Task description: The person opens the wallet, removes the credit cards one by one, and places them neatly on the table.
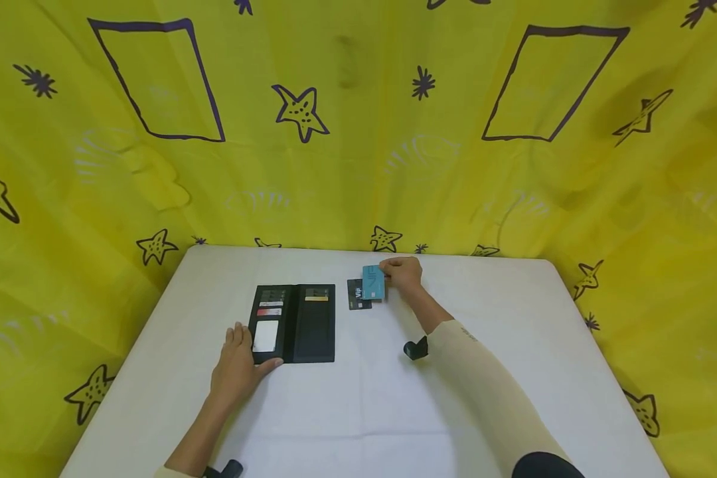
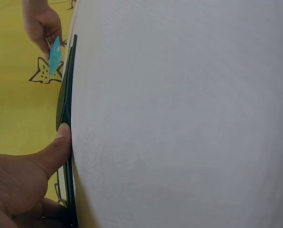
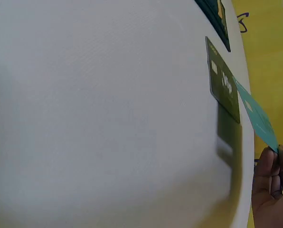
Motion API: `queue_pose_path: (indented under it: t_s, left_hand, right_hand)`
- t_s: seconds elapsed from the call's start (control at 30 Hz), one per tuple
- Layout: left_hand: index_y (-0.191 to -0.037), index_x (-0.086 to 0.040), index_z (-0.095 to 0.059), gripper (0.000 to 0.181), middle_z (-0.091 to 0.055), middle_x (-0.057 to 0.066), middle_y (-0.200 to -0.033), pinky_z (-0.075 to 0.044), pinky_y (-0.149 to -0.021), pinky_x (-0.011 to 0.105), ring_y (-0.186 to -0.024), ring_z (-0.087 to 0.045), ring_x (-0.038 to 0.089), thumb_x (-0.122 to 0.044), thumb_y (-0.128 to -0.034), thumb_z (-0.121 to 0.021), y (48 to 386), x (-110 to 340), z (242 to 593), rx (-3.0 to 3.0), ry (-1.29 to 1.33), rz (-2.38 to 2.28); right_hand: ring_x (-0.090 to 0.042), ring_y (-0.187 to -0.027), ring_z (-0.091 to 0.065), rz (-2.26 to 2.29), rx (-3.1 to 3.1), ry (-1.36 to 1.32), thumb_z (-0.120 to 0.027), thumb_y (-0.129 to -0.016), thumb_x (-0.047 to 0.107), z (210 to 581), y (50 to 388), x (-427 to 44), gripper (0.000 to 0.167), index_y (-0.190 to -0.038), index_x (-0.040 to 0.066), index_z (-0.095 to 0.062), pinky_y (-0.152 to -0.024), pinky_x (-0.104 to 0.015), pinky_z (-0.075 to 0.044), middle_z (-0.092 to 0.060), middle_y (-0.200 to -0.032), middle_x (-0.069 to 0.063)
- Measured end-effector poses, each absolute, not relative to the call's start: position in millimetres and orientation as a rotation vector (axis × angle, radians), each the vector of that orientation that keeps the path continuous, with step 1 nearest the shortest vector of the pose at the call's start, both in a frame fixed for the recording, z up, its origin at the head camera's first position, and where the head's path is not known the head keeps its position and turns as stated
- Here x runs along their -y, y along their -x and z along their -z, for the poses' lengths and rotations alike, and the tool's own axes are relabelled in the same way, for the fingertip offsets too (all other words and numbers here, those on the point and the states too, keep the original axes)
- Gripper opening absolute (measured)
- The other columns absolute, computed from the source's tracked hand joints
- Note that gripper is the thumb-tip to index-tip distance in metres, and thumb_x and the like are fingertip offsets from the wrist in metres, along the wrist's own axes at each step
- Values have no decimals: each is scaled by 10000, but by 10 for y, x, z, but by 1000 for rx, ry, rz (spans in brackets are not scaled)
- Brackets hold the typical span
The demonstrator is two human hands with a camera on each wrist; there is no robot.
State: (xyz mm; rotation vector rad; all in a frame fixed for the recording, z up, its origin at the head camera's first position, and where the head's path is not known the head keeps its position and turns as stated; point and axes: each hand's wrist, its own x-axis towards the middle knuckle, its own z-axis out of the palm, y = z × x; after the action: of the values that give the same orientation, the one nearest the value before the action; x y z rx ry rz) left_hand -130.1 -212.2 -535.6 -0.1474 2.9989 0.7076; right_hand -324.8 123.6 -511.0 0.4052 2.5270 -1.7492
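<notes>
One blue card (image 1: 373, 283) I see pinched by the right hand (image 1: 404, 272), black card (image 1: 354, 294) left of that grip, left hand (image 1: 236, 364) spread against a wallet (image 1: 314, 332)

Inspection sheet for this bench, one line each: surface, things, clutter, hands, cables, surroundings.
Surface: white, lightly creased tabletop.
Job's things: open black folding wallet, lying flat, cards in its left panel; teal rectangular card, held; black rectangular "Vip" card, beside the wallet, partly covered by the teal card in the head view.
Clutter: nothing seen.
Left hand: touches the wallet's near left corner.
Right hand: pinches the teal card's edge.
Cables: nothing seen.
Surroundings: yellow backdrop with dark starfish drawings.
</notes>
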Motion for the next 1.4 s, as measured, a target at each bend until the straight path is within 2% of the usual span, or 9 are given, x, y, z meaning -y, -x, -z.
queue_pose_path:
  t_s: [0.27, 0.6, 0.9, 1.13, 1.4]
  left_hand:
    - [-1527, 228, -273, 1076, -169, 415, -1630, -398, -1055, 736, -1524, -143, 569, -381, -872, -871, 1310, 2117, 5363, -2996, 152, -712]
    - [-1523, 230, -284, 1077, -183, 419, -1624, -406, -1050, 733, -1518, -159, 573, -391, -868, -873, 1310, 2126, 5382, -3007, 147, -704]
    - [-1528, 224, -281, 1085, -178, 412, -1630, -406, -1053, 726, -1519, -157, 572, -390, -863, -878, 1310, 2124, 5399, -3010, 150, -706]
    - [-1525, 225, -288, 1085, -184, 410, -1629, -407, -1050, 727, -1519, -156, 572, -388, -856, -884, 1304, 2120, 5397, -3013, 152, -709]
    - [-1519, 230, -293, 1079, -186, 415, -1625, -390, -1066, 722, -1518, -156, 573, -384, -857, -884, 1302, 2115, 5388, -3016, 148, -707]
  right_hand:
    - [-158, -838, -723, 1675, -2509, -419, -726, -1012, 122, 5173, 3235, -1411, 221, -1157, -37, -781, -704, -208, -545, -758, -1140, -185]
    - [-103, -698, -701, 1666, -2518, -388, -704, -1017, 63, 5220, 3211, -1485, 162, -1050, -73, -786, -676, -213, -564, -760, -1072, -199]
    - [-198, -813, -622, 1424, -2744, -250, -725, -994, 81, 5257, 3174, -1476, 148, -969, -39, -809, -655, -264, -489, -758, -956, -123]
    - [-228, -881, -655, 1326, -2821, -228, -727, -992, 82, 5278, 3185, -1446, 143, -957, -28, -812, -751, -335, -541, -775, -974, -126]
    - [-251, -922, -681, 1296, -2853, -227, -718, -998, 79, 5280, 3180, -1425, 152, -940, -36, -799, -795, -376, -570, -771, -999, -144]
